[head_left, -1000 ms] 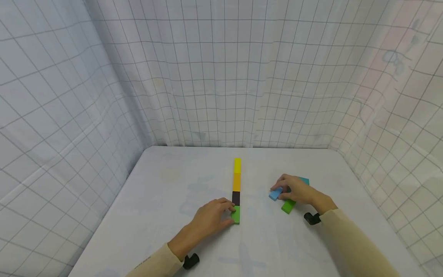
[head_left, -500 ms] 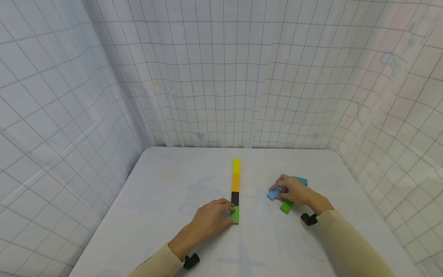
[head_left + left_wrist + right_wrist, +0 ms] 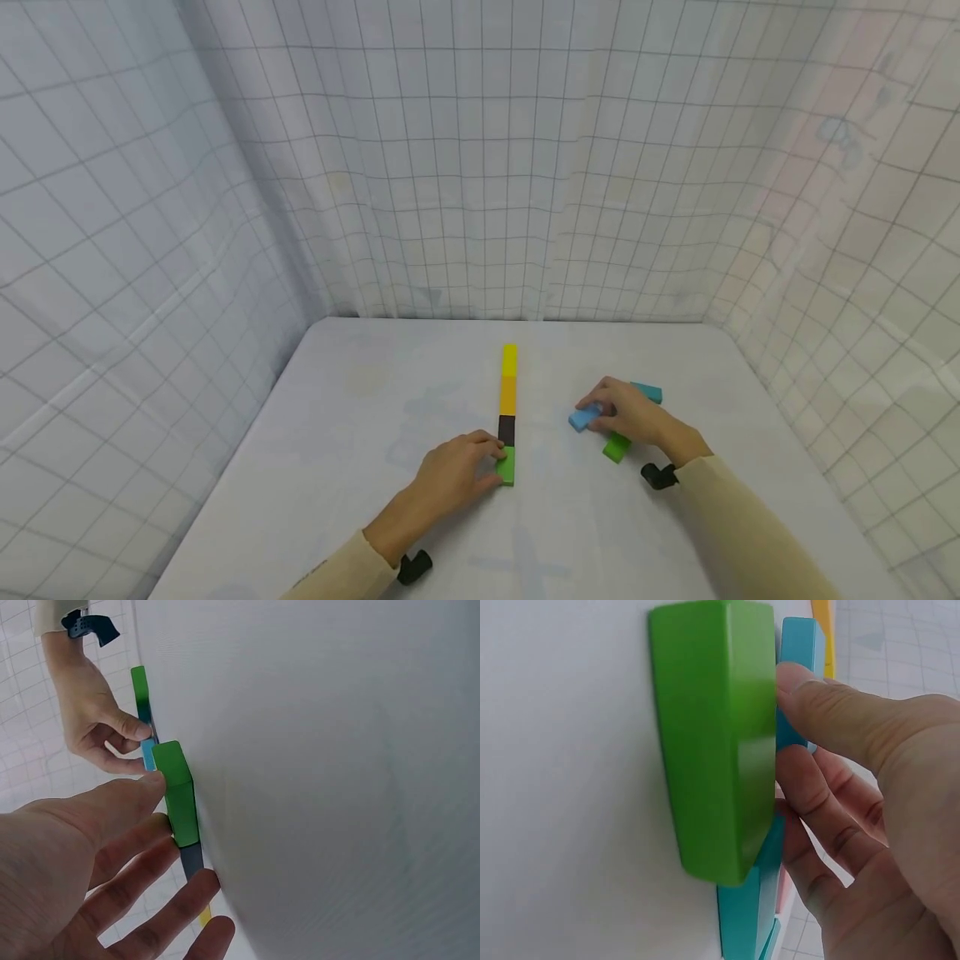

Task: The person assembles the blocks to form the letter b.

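Right hand point(image 3: 628, 411): pinching the light blue block point(image 3: 582, 418) between thumb and fingers; placed near 2 o'clock of the left hand.
Light blue block: held at its 3 o'clock end, with the other end sticking out toward 8; near 2 o'clock of the green row block, with a gap between. Contact with the bench below hard to tell.
Left hand point(image 3: 452, 475): spread, with thumb and forefinger lightly against the 9 o'clock side of the green row block point(image 3: 507, 467); other fingers fanned out past it in the left wrist view.
Green row block: flat on the bench point(image 3: 420, 358), at the 6 o'clock end of a straight row.
Row, read toward 12: next the short dark block point(image 3: 507, 431), then the orange block point(image 3: 508, 396), then the yellow block point(image 3: 510, 360) at the far end; set end to end.
Loose green block point(image 3: 617, 449): slanting, partly under the right hand, between 4 and 5 o'clock of the light blue block.
Teal block point(image 3: 648, 392): past the right hand, about 2 o'clock of the light blue block; partly hidden. Touching the loose green block or not, cannot tell.
Sleeves point(image 3: 348, 568): beige, with black wrist pieces point(image 3: 415, 567) alongside.
Curtain point(image 3: 465, 167): white with grid lines, hung at 9, 12 and 3 o'clock.
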{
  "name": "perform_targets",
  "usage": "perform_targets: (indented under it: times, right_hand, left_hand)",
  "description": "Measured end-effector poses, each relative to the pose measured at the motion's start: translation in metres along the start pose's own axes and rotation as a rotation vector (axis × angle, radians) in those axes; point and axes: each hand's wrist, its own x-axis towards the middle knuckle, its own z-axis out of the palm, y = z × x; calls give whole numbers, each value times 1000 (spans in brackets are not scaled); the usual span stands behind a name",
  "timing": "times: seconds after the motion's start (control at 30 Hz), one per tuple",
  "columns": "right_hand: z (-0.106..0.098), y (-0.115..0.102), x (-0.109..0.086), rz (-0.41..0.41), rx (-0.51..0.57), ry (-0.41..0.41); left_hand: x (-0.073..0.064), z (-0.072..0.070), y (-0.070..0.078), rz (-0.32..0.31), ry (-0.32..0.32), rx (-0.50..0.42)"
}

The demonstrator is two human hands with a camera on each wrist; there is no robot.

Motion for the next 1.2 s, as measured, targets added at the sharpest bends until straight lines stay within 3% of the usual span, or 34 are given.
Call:
perform_targets:
  times: [0.37,0.63,0.9,1.2]
  right_hand:
    - [7,-8,6,26,-8,25]
    - [11,-18,10,-7,3,87]
    - [16,-28,23,43,0,93]
    - [26,-36,40,44,-27,96]
  left_hand:
    - [0,2,-2,9,16,10]
    - [1,2,-1,1,7,21]
    - [2,0,-1,-3,11,27]
    - [2,2,-4,0,2,24]
